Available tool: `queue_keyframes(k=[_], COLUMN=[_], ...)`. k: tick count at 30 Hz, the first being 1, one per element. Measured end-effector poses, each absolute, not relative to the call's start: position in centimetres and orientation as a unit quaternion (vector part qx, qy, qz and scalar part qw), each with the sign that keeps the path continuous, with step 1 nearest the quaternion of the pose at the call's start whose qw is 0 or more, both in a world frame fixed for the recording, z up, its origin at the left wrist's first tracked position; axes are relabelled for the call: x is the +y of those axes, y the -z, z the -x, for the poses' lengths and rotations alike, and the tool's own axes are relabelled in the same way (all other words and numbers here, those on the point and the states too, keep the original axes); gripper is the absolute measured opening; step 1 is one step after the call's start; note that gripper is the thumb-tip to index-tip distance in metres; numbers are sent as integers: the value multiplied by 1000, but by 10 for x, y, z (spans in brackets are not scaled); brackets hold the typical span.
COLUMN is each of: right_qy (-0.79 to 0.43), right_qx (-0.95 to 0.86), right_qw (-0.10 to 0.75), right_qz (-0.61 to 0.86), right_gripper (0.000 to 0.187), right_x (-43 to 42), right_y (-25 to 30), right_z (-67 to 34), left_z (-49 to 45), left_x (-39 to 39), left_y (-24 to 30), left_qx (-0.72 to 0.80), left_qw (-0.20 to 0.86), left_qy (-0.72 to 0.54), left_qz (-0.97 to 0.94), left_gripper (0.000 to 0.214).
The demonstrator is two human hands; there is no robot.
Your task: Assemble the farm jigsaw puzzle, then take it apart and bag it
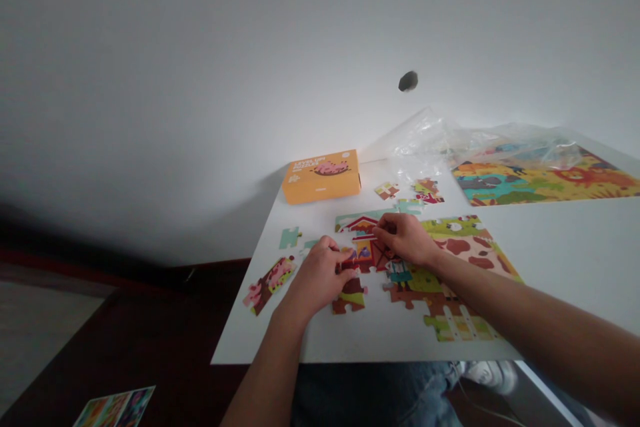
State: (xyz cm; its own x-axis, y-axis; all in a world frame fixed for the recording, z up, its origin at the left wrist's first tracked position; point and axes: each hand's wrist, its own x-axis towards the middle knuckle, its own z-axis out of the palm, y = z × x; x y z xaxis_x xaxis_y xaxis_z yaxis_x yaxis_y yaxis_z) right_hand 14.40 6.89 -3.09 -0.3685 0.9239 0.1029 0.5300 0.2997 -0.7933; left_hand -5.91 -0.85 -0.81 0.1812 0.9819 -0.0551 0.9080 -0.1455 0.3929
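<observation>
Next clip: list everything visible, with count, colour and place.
White table: one, white, against the wall.
Orange cardboard box: one, orange, table's far left corner.
Partly assembled farm jigsaw puzzle: one, multicoloured, table centre.
Loose jigsaw pieces: several, teal, pink, brown, around the puzzle.
Clear plastic bag: one, transparent, far side.
Second animal jigsaw: one, multicoloured, far right, partly under the bag.
Printed colourful sheet: one, on the floor, lower left.
Dark spot: one, grey, on the wall.
Left hand: on the puzzle's left edge.
Right hand: on the puzzle's barn.
</observation>
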Motion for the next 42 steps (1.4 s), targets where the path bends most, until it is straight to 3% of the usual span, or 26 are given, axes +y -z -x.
queue_keyframes(k=[15,17,22,33,42], right_qy=[-321,-314,-321,-352,-549], right_qx=[-762,-764,-761,-745,-587], right_qw=[276,275,274,303,357], right_qz=[489,492,493,479,476], right_gripper=[24,25,25,23,24], right_x=[70,70,70,71,89], right_y=[32,31,30,33,36], right_z=[-144,-143,-143,-143,-147], left_z=[70,75,76,61,49], left_x=[-14,-20,-35,-37,-32], left_y=[-6,-12,-11,-13,-9], left_qx=[633,640,635,590,587], left_qw=[205,217,242,231,208], left_qy=[-137,-113,-31,-40,-75], left_qz=[-734,-728,-733,-772,-779], left_gripper=[42,38,53,37,31])
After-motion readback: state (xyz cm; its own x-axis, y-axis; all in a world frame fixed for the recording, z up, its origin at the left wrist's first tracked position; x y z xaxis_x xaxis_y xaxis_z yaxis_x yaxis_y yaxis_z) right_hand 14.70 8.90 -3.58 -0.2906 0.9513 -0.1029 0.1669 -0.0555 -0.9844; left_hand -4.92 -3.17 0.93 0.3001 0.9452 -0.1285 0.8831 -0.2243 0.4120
